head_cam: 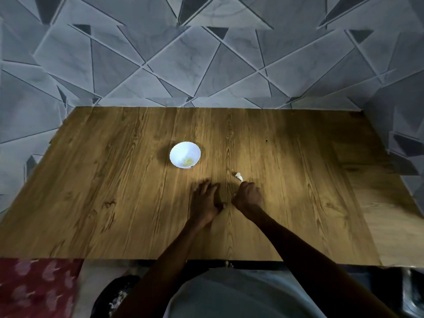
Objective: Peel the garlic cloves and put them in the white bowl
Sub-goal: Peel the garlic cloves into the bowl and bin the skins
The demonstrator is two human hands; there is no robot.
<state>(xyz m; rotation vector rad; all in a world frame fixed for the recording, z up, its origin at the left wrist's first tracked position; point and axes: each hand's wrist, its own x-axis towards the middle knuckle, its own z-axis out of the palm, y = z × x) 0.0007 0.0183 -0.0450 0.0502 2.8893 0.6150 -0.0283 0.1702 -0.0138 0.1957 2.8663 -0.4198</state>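
Note:
The white bowl (185,154) stands on the wooden table (114,191) a little left of centre, with small yellowish peeled pieces at its bottom. A white garlic clove (239,176) lies on the table to the bowl's right. My right hand (249,195) sits just below the clove with its fingers curled; its fingertips reach toward the clove, and whether they touch it is unclear. My left hand (205,200) rests on the table beside the right one, fingers spread and relaxed, holding nothing.
A grey geometric-tiled wall (206,53) rises behind the table and along its right side. A red patterned cloth (36,288) lies at the lower left beyond the table's near edge. A dark object (119,294) sits beside it.

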